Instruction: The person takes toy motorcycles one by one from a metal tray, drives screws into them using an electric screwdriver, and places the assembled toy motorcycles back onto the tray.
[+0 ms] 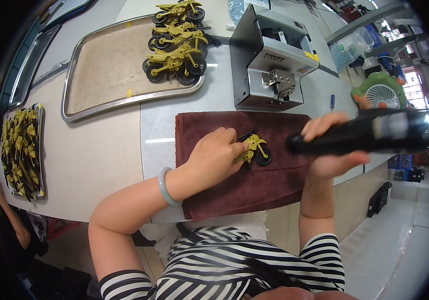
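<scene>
On a folded maroon towel (214, 195), my left hand (212, 157) pinches a small yellow and black toy motorcycle (254, 145). Its black wheel points to the right, and my fingers cover its other end. To the right, my right hand (332, 162) is closed around a black electric screwdriver (349, 135), raised above the towel's right edge. Motion smears the tool, and its body hides the middle of that hand. The screwdriver's narrow end points left, apart from the motorcycle.
A metal-rimmed tray (102, 107) bears several toy motorcycles (174, 60) at its right end. A grey machine (274, 65) stands behind the towel, with a blue-handled screwdriver (332, 101) and green fan (382, 92) to its right. More yellow-black parts (22, 150) fill a tray far left, near another person's arm (12, 212).
</scene>
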A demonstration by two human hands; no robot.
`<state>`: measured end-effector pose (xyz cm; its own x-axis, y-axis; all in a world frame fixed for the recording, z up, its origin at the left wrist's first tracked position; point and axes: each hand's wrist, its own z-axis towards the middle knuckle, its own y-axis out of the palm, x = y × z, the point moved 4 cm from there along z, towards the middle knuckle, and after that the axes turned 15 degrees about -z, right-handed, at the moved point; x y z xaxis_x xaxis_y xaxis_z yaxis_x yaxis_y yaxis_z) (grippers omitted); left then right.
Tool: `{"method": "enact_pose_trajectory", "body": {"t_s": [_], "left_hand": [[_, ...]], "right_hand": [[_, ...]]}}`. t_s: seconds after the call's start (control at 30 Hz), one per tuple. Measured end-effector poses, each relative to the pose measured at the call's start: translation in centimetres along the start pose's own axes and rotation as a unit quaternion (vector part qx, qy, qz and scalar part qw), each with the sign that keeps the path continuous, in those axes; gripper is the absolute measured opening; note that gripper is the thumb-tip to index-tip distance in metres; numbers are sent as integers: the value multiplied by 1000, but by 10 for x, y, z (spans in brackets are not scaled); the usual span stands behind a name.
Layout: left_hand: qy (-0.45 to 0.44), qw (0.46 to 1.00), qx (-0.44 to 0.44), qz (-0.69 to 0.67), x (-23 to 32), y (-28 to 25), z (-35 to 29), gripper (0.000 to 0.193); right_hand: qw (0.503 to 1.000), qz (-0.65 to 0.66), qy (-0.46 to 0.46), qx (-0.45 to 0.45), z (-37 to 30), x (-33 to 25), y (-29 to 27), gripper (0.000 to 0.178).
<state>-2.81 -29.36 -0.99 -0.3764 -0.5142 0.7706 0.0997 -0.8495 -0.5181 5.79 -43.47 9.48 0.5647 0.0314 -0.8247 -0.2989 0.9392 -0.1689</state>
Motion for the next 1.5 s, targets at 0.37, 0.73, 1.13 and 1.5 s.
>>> {"method": "enact_pose_trajectory", "body": {"t_s": [0.37,0.73,1.13,1.5], "left_hand": [[-2,1000,7,-4,-3,1,-3,27],[7,1000,17,-1,-3,-1,-4,26],[11,1000,12,-10,-3,0,-4,25],[20,1000,15,0,0,-2,-5,26]], "right_hand": [[991,-50,-113,42,72,28,13,77],[998,0,21,-52,-30,2,38,100],[993,52,-1,-110,-41,18,41,86],[993,68,9,-91,-31,18,40,98]]}}
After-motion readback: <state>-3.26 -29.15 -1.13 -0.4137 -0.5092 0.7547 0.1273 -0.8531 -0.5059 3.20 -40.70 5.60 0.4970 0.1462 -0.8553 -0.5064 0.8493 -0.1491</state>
